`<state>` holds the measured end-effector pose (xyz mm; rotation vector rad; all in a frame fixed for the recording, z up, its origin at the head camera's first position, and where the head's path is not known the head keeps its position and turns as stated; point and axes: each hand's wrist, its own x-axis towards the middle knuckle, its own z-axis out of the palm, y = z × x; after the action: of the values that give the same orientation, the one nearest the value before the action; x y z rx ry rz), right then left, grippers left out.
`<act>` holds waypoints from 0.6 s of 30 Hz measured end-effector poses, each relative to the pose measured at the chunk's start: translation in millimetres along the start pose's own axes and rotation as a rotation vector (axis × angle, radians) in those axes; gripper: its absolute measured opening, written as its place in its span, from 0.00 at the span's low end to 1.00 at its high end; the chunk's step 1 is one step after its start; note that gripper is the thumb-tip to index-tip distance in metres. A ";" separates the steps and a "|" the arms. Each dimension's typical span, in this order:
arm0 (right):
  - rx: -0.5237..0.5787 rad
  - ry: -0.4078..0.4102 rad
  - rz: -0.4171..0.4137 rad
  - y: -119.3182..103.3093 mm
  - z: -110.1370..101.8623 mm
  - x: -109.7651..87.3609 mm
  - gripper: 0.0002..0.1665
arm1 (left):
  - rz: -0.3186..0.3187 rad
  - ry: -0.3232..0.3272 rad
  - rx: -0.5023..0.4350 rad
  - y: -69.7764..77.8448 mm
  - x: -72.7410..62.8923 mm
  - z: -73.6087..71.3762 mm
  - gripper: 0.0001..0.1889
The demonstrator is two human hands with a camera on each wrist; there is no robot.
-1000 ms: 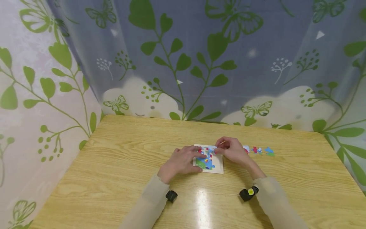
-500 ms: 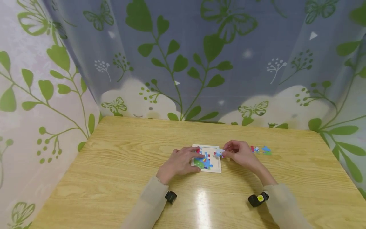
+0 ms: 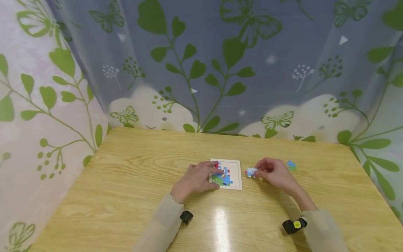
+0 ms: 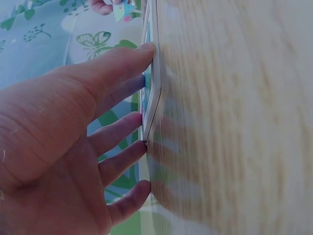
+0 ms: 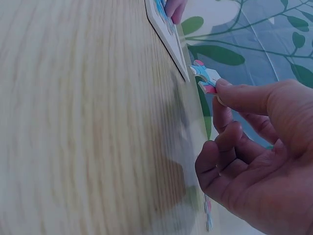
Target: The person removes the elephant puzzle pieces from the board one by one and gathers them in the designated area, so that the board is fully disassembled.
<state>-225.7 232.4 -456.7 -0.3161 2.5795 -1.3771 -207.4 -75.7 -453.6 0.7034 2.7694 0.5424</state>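
Note:
In the head view a square puzzle board (image 3: 236, 175) with a pale frame lies flat on the table, its left part filled with blue and green jigsaw pieces (image 3: 221, 179). My left hand (image 3: 196, 178) rests on the board's left side, fingers spread and fairly straight, thumb at the near edge; it hides some pieces. To the right of the board my right hand (image 3: 275, 175) pinches a jigsaw piece (image 5: 208, 78) between thumb and index finger. That piece is white, blue and red, raised off the table and apart from the board.
A loose blue and green jigsaw piece (image 3: 291, 165) lies on the wooden table (image 3: 141, 161) beyond my right hand. A leaf-and-butterfly curtain (image 3: 201, 70) stands along the table's back edge. Black wrist cameras (image 3: 186, 217) sit at both sleeves.
My right hand has drawn back to the right from above the board, carrying the jigsaw piece with it, and now covers part of the loose pieces' row. The left hand stays on the board.

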 end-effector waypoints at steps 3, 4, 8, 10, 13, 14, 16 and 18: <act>-0.011 0.009 0.010 1.1 -2.8 -5.2 0.11 | 0.000 -0.006 -0.004 0.8 -0.7 0.4 0.27; -0.011 0.010 0.010 1.1 -3.8 -6.6 0.12 | -0.001 -0.007 -0.007 0.8 -0.9 0.6 0.26; -0.017 0.007 0.025 1.8 -7.5 -11.1 0.14 | -0.001 -0.007 -0.008 0.2 -1.5 1.4 0.26; -0.015 0.004 0.031 3.2 -9.6 -12.5 0.14 | 0.002 -0.003 -0.004 -0.5 -1.6 1.5 0.26; -0.021 0.005 0.033 5.4 -13.0 -13.9 0.13 | 0.007 0.003 0.007 -1.3 -1.7 1.1 0.26; -0.023 0.008 0.030 6.2 -13.9 -14.2 0.13 | 0.007 0.005 0.006 -1.3 -1.6 0.9 0.26; -0.031 0.010 0.024 7.7 -15.4 -14.9 0.13 | 0.009 0.006 0.002 -1.4 -1.6 0.4 0.26; -0.042 0.010 0.018 9.6 -16.3 -15.4 0.14 | 0.011 0.006 -0.003 -1.3 -1.6 0.2 0.26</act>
<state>-216.3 254.8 -454.7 -0.2922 2.6150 -1.3235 -206.5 -77.5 -454.1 0.7178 2.7713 0.5519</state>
